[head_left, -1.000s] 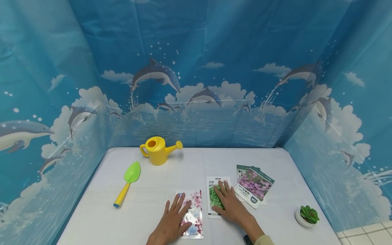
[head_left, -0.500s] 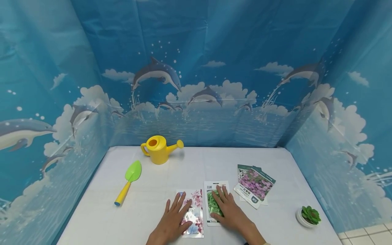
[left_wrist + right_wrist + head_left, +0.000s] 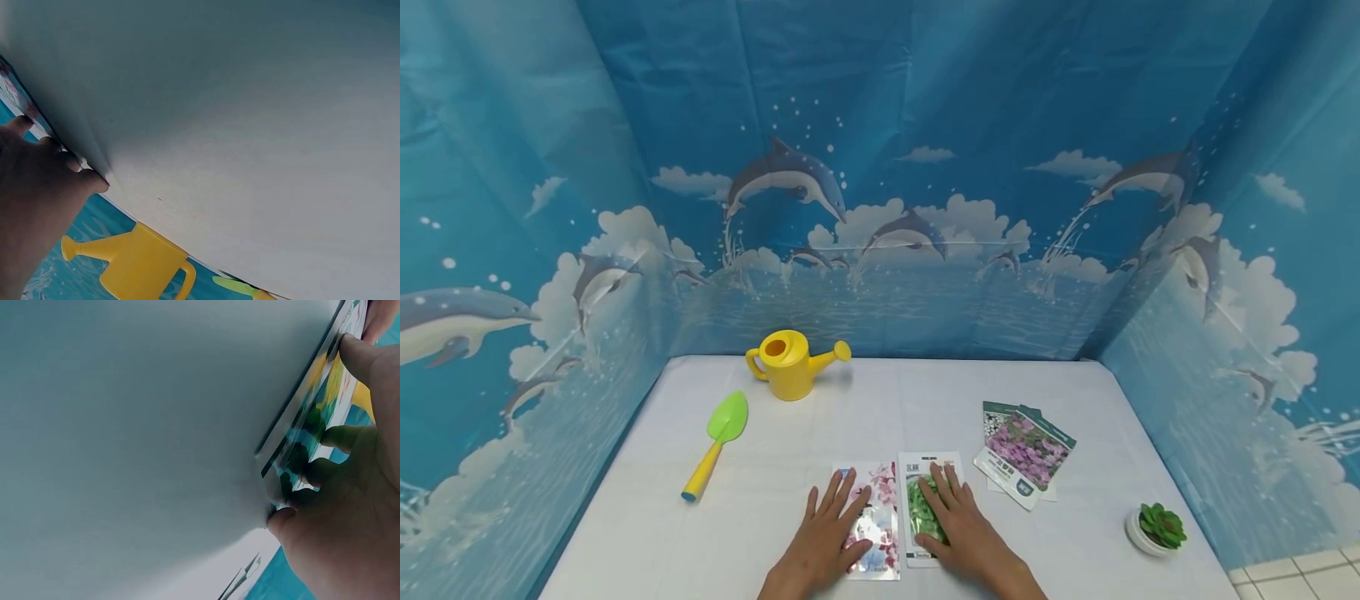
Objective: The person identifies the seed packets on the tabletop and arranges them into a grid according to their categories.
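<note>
Two seed packets lie flat side by side near the front of the white table. My left hand [image 3: 823, 533] rests with spread, straight fingers on the left edge of the pink-flowered seed packet [image 3: 880, 521]. On the green-leaf seed packet [image 3: 917, 500] my right hand [image 3: 966, 529] lies flat, fingers spread over its right half. A narrow gap separates the two packets. In the right wrist view, the right hand [image 3: 337, 469] touches the glossy face of the green-leaf packet [image 3: 306, 431]. The left wrist view has the left hand [image 3: 44, 169] at the table surface.
To the right lie overlapping seed packets [image 3: 1028, 454] with purple and white flowers. A potted succulent [image 3: 1159, 529] stands near the right edge. A yellow watering can [image 3: 788, 367] is at the back left, with a green trowel [image 3: 718, 437] in front. Dolphin-print curtains [image 3: 880, 308] surround the table.
My right hand has slid the green-leaf packet toward me and slightly left, so it now lies nearly level with the pink-flowered one. The left hand has stayed in place.
</note>
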Demonstrator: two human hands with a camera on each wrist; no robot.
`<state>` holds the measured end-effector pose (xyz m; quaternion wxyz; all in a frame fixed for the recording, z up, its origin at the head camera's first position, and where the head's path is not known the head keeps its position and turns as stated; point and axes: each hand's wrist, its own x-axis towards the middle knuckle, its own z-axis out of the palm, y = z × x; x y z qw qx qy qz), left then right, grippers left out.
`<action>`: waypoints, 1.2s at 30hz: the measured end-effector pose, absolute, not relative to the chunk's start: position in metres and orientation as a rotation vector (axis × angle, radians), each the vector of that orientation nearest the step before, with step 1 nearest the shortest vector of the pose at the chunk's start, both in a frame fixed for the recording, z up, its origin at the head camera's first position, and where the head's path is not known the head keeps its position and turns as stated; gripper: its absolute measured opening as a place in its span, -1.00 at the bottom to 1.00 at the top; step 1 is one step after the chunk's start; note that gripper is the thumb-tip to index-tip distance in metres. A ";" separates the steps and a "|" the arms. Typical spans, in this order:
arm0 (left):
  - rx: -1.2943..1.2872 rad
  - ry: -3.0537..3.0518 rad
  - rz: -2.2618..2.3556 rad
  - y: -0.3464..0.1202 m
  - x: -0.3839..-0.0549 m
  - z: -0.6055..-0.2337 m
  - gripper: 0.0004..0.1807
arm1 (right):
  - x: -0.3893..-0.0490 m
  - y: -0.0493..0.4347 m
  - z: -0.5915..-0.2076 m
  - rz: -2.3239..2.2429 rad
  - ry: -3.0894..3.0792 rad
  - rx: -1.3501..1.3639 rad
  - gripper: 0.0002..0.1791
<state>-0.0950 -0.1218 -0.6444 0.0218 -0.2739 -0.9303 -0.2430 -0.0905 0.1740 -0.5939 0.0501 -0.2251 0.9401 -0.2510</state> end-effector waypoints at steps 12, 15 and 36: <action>-0.844 -2.888 -0.819 -0.122 -0.089 -0.638 -0.18 | -0.080 0.178 -0.609 -0.871 2.809 -0.630 -0.01; -0.845 -2.895 -0.824 -0.122 -0.088 -0.638 -0.17 | -0.077 0.181 -0.616 -0.945 2.803 -0.665 -0.02; -0.819 -2.986 -0.823 -0.125 -0.080 -0.631 -0.16 | -0.070 0.188 -0.637 -0.985 2.862 -0.650 0.00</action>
